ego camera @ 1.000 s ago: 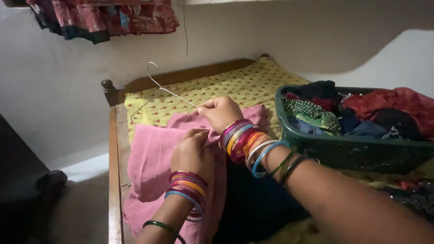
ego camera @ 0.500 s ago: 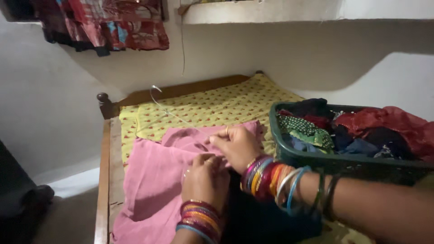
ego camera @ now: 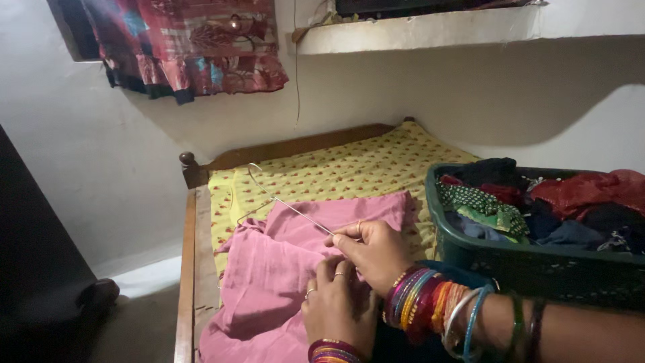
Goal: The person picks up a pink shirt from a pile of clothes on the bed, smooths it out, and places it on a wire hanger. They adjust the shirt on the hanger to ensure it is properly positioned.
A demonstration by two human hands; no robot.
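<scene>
On a wooden bed [ego camera: 190, 269] with a yellow patterned sheet [ego camera: 349, 168], the right hand [ego camera: 371, 252] pinches a thin wire hanger [ego camera: 279, 202] against a pink garment [ego camera: 269, 275], while the left hand [ego camera: 338, 306] presses the cloth just beside it (both wrists carry stacked bangles). A dark green basket [ego camera: 510, 265] heaped with clothes stands to the right, and a red patterned cloth [ego camera: 188, 44] hangs on the wall.

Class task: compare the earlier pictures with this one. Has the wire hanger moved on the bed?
Cannot tell. The camera itself shifts between pictures. The wire hanger lies with its hook toward the wooden headboard and its lower part in the pink cloth throughout.
</scene>
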